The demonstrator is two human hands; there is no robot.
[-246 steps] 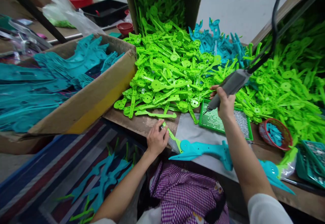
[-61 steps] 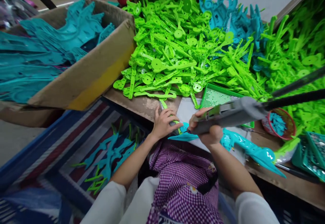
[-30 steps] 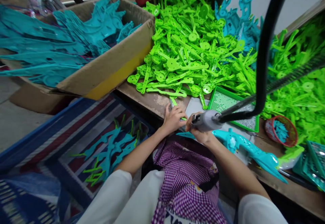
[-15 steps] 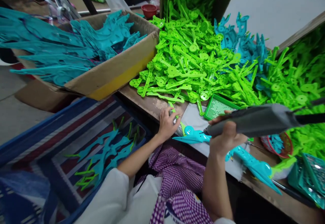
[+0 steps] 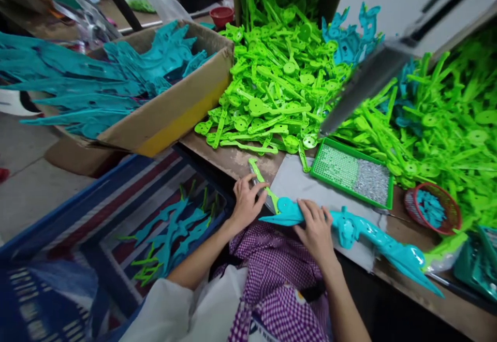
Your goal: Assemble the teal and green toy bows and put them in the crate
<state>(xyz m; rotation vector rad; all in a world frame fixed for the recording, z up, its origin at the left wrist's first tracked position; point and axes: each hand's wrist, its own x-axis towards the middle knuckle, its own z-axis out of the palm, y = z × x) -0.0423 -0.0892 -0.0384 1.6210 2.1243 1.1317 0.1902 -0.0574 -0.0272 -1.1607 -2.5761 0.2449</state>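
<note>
My left hand [image 5: 245, 199] bends over a thin, hooked lime arm [image 5: 274, 197], fingers slightly parted; I can't tell whether they pinch it or just lie on it. My right hand [image 5: 316, 228] straddles the long turquoise body [image 5: 373, 238], fingers spread across the top and thumb at the near edge, though how firmly they press I can't tell either. This smooth plastic body runs from just beside my left fingertips, under my right hand and well out past it, with a rounded disc and a sharp point at each end and a knobbly, moulded middle; its far half shines. Something clear lies along the lime arm. Under and beyond my right hand is a flat grey sheet [image 5: 295, 176], and past that a green mesh tray [image 5: 349, 191] with tiny silvery bits [image 5: 373, 181]. Farther out on that side stands a round red basket [image 5: 452, 218] of small turquoise pieces [image 5: 430, 207]. A dark, blurred driver [image 5: 361, 86] hangs beyond my right hand. Ahead of both hands spreads a tangled heap of lime parts [image 5: 279, 93], thin bars and flat discs. Beyond my left hand sits a brown cardboard box [image 5: 186, 93], crammed with jagged turquoise shells [image 5: 147, 55].
</note>
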